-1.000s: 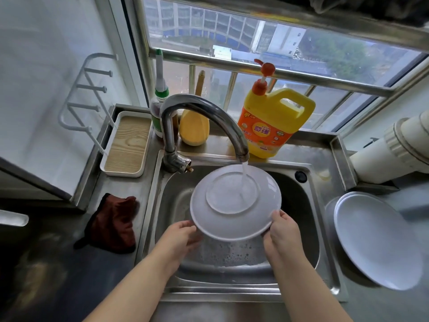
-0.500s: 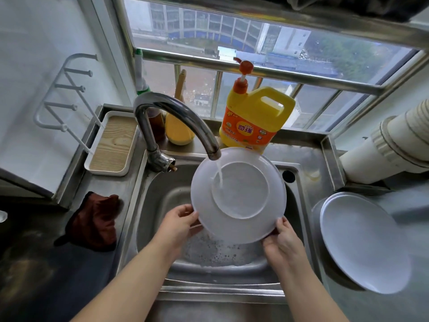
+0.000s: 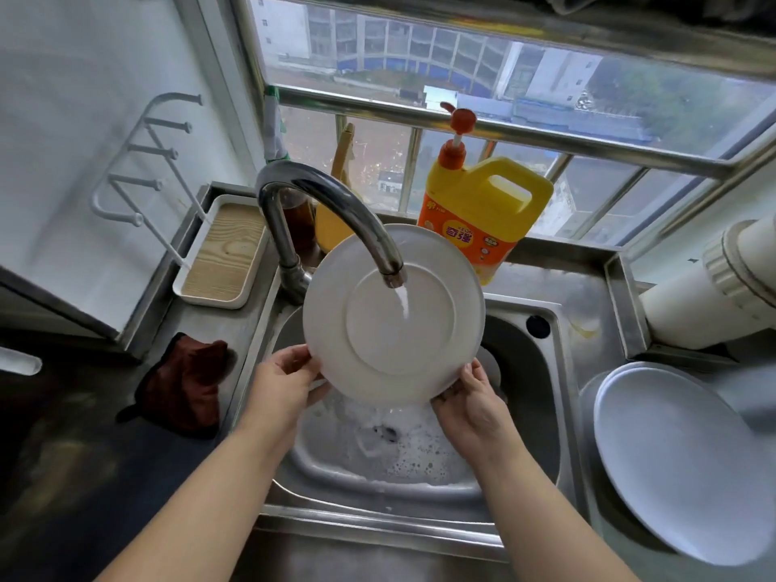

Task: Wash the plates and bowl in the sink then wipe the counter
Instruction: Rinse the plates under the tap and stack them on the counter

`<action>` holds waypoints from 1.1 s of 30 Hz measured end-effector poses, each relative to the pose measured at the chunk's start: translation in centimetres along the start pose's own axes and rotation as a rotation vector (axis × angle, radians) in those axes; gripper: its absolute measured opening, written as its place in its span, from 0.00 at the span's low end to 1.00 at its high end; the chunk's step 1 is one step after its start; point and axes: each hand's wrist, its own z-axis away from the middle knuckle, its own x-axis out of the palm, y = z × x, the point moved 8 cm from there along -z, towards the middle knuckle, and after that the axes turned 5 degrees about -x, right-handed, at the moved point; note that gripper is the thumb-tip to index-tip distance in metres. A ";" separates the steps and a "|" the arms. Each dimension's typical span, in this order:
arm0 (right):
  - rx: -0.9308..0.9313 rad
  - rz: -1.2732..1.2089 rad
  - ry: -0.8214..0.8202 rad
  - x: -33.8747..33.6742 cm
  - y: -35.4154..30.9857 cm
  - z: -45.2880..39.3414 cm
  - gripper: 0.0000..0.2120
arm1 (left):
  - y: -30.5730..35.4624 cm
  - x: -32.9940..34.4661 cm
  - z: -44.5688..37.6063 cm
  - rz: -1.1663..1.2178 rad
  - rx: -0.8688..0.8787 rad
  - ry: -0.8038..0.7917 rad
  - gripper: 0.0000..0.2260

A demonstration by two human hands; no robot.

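I hold a white plate (image 3: 378, 354) tilted up over the steel sink (image 3: 541, 396), its underside facing me. My left hand (image 3: 281, 384) grips its lower left rim and my right hand (image 3: 470, 396) grips its lower right rim. Water from the curved tap (image 3: 319, 203) runs onto the plate's middle. Suds lie in the sink bottom (image 3: 403, 451). A second white plate (image 3: 672, 459) rests on the counter to the right. No bowl is visible.
A dark red cloth (image 3: 189, 384) lies on the counter left of the sink. A yellow detergent jug (image 3: 483, 212) stands behind the sink. A wood-lined tray (image 3: 222, 254) and white wall rack (image 3: 138, 161) are at the left, a white pipe (image 3: 714, 279) at the right.
The plate has been tipped up steeper and raised toward the tap, so the water now hits its centre. Both hands stay on its lower rim.
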 end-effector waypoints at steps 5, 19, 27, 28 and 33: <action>0.098 -0.002 -0.018 0.9 2.9 -0.5 0.12 | 0.1 -2.5 1.2 -0.006 0.046 0.087 0.08; 0.089 0.258 0.002 -1.7 0.9 0.5 0.15 | -5.6 -2.6 2.5 -0.205 -0.140 0.057 0.07; -0.256 0.844 -0.114 -2.4 -6.6 3.9 0.12 | -6.7 1.7 3.0 -0.290 -0.252 -0.056 0.10; -0.337 0.916 -0.173 -1.9 -7.1 4.4 0.13 | -6.4 2.3 3.1 -0.271 -0.253 -0.067 0.10; -0.866 1.470 -0.488 -0.3 -6.1 5.8 0.14 | -5.7 5.5 4.0 0.035 -0.408 -0.174 0.19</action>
